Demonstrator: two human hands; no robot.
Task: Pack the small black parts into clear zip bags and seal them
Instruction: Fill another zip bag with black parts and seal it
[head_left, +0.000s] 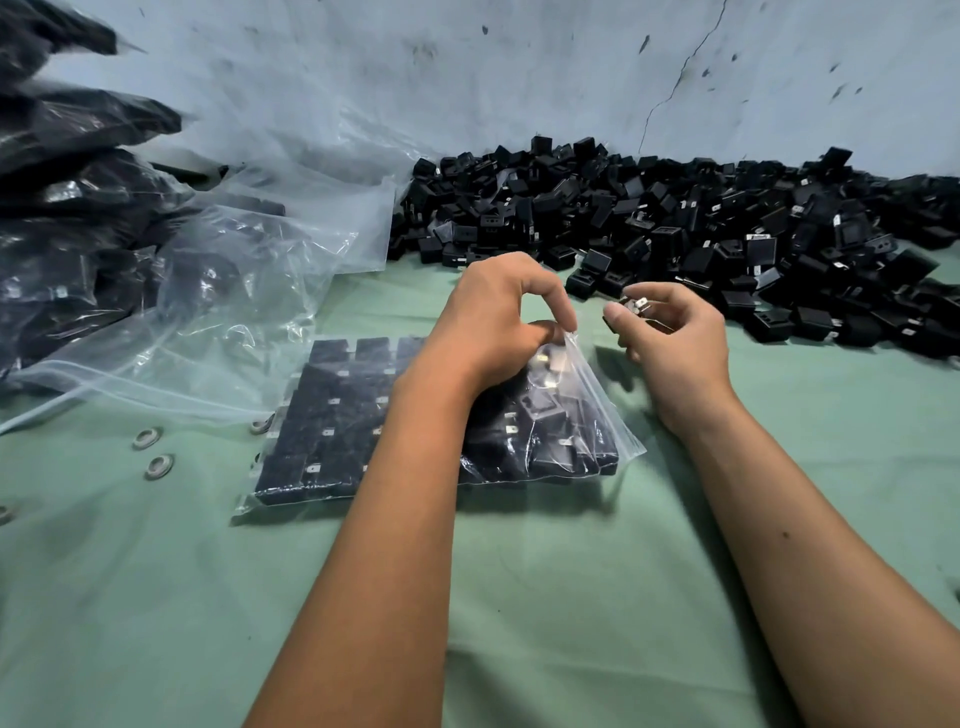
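A clear zip bag (332, 415) lies flat on the green cloth at the centre, packed with rows of small black parts. My left hand (493, 322) rests over the bag's right end and pinches its open top edge between thumb and forefinger. Just right of it my right hand (670, 343) is raised off the cloth, fingers curled round a small black part with metal prongs showing at the fingertips. A large heap of loose black parts (701, 239) is piled against the wall at the back right.
Empty clear zip bags (249, 301) lie crumpled at the left. Behind them stand stacked filled bags (67, 208) of black parts. Metal eyelets (148, 439) dot the green cloth (519, 597) at the left. A pale cracked wall closes the back.
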